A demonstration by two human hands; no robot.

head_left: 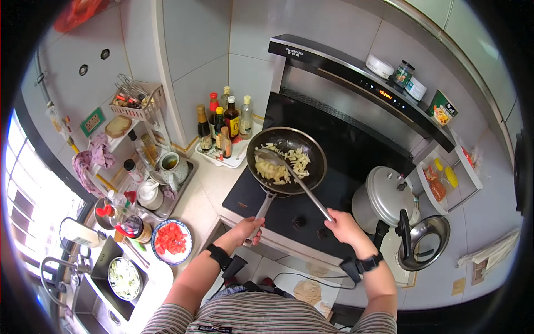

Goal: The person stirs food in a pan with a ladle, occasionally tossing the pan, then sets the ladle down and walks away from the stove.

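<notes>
A dark frying pan (318, 158) sits on the black stove, its handle (266, 207) pointing towards me. My left hand (249, 231) is closed round the end of that handle. In my right hand (344, 226) is the long shaft of a metal spatula (305, 188), which slants down into the pan from the right. Its broad head rests among pale, yellowish chopped pieces (280, 173) that look like onion and partly hides them. To the left of my left hand, a blue-rimmed plate (191, 245) holds chopped red pieces, probably tomato.
Sauce bottles (231, 117) stand on a white tray behind the pan's left. At right are a pressure cooker (384, 195) and a steel bowl (439, 236). Left lies the sink (100, 278) with a bowl of chopped greens (124, 277). The range hood (356, 78) overhangs the stove.
</notes>
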